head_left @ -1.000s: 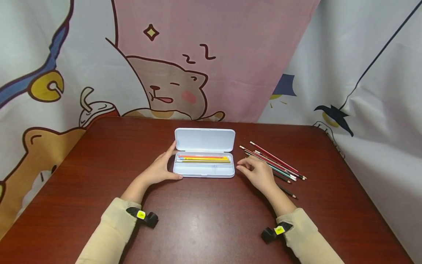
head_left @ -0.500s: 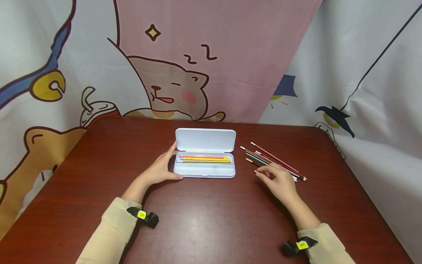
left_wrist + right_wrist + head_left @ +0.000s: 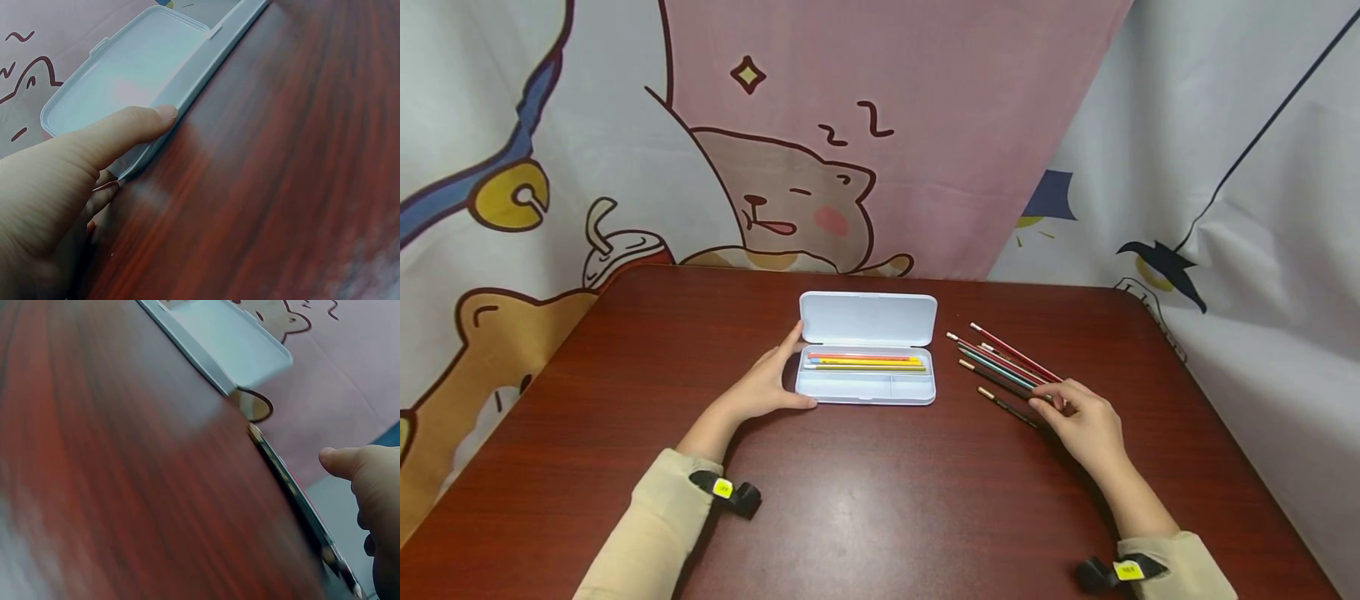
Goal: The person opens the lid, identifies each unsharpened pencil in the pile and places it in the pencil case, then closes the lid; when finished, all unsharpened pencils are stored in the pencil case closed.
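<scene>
Moving farther from the pencil case (image 3: 842, 387), the right hand (image 3: 1084, 425) brings loose pencils (image 3: 1000, 369) within reach, grip unclear; the left hand's (image 3: 758, 386) extended fingers touch the case.

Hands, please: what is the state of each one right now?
Left hand: open, thumb touching the white case.
Right hand: at the loose pencils; whether it pinches one cannot be told.

right hand (image 3: 1086, 425) | moved rightward from case (image 3: 850, 389) | nearest pencil (image 3: 1007, 408): far end uncovered
</scene>
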The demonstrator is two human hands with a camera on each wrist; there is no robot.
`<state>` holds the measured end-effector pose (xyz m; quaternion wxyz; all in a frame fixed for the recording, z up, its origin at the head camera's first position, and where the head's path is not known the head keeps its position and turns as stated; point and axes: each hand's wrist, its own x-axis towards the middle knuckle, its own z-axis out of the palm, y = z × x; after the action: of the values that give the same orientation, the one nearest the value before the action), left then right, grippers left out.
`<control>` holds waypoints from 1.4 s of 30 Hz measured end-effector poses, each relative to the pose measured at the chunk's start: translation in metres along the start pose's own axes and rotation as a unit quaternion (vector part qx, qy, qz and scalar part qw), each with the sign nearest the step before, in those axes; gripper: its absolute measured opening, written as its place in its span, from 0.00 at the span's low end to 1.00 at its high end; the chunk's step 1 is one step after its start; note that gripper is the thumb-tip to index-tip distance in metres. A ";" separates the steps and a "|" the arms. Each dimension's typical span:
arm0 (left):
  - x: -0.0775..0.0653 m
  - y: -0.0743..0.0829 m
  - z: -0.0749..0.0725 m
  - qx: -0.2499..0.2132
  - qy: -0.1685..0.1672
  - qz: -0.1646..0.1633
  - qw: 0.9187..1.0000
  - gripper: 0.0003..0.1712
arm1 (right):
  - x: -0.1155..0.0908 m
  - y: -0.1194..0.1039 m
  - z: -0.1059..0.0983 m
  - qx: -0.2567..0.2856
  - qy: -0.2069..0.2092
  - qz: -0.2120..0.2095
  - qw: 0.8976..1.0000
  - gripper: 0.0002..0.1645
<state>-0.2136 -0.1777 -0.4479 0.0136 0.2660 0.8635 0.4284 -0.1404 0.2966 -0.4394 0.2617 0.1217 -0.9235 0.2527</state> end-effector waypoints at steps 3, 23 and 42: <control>0.000 0.000 0.000 0.001 -0.001 -0.003 1.000 0.76 | -0.003 0.008 -0.006 -0.004 0.004 0.011 1.000 0.10; 0.000 0.000 0.000 0.002 -0.003 -0.005 1.000 0.76 | -0.007 0.043 -0.025 -0.027 -0.009 0.063 0.998 0.07; 0.001 0.000 0.000 0.006 0.000 0.002 1.000 0.76 | -0.008 0.059 -0.031 -0.048 -0.042 0.095 0.993 0.06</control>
<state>-0.2143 -0.1775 -0.4482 0.0116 0.2677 0.8656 0.4231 -0.1417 0.3630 -0.4451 0.2032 0.0310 -0.9520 0.2268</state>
